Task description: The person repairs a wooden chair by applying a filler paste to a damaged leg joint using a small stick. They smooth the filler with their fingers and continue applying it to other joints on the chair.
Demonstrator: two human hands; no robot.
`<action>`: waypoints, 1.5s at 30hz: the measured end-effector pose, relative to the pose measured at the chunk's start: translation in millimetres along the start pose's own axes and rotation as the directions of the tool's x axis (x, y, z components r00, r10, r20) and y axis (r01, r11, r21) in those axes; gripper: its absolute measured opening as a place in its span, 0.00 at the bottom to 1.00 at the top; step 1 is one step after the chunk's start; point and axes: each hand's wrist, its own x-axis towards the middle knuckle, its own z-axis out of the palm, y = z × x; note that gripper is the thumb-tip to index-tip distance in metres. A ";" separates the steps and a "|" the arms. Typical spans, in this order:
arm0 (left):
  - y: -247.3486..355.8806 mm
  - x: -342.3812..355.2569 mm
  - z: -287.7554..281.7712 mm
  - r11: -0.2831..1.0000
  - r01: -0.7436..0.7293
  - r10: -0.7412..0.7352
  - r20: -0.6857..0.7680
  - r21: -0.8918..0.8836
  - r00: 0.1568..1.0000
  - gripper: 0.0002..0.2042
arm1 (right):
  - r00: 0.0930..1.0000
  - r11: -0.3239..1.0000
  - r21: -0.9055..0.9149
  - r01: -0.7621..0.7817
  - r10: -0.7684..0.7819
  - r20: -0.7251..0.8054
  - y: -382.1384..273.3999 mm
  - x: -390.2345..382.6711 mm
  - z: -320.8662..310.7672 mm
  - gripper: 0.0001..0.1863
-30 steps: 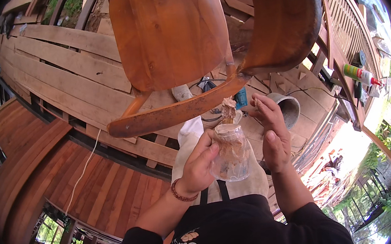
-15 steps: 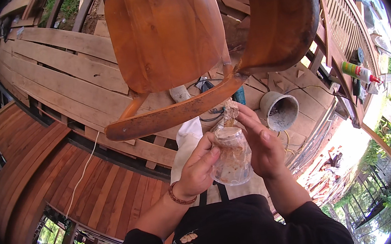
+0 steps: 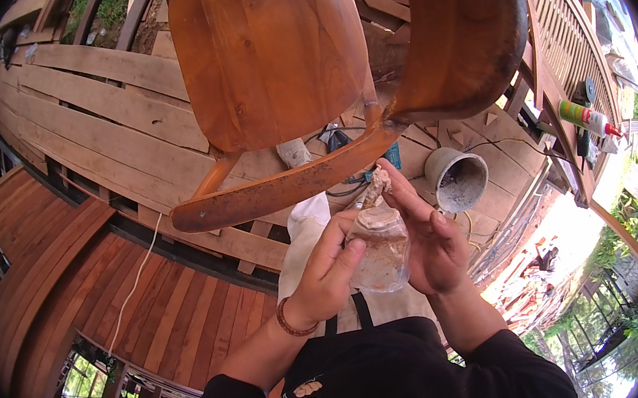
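My left hand [image 3: 329,276] grips the side of a clear plastic bag [image 3: 377,249] filled with brownish powder, held in front of my chest. My right hand [image 3: 430,238] cups the bag's other side, its fingers pinching the bag's twisted top. Just above the bag a brown wooden chair [image 3: 280,55] lies overturned, its curved rail [image 3: 287,190] close to my fingertips. A bracelet circles my left wrist.
A grey bucket [image 3: 457,178] with grey residue stands on the plank deck [image 3: 101,121] to the right. A glue bottle [image 3: 587,118] lies on a ledge at far right. A thin white cord [image 3: 137,279] runs over the dark floorboards on the left. Cables lie near the bucket.
My right hand has come in from beside the bag and closed on its twisted top. The left hand has kept its grip on the bag.
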 end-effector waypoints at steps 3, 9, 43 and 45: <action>5.9 0.3 1.7 0.972 -0.060 0.073 -0.048 0.226 0.996 0.15 | 0.999 0.996 -0.083 0.033 -0.032 0.003 -0.5 1.8 -3.7 0.32; 12.3 -3.7 -5.0 0.944 -0.063 0.081 -0.040 0.324 0.996 0.14 | 0.999 0.990 -0.136 0.049 -0.050 -0.009 -5.4 10.0 -12.4 0.29; 68.5 5.6 -33.9 0.810 0.359 -0.463 0.131 0.463 0.877 0.09 | 0.914 0.695 -0.719 0.025 0.275 0.297 -56.8 46.8 -27.4 0.20; 62.4 2.8 -35.3 0.822 0.346 -0.447 0.135 0.452 0.885 0.09 | 0.916 0.762 -0.646 -0.043 0.288 0.279 -55.8 42.8 -29.1 0.19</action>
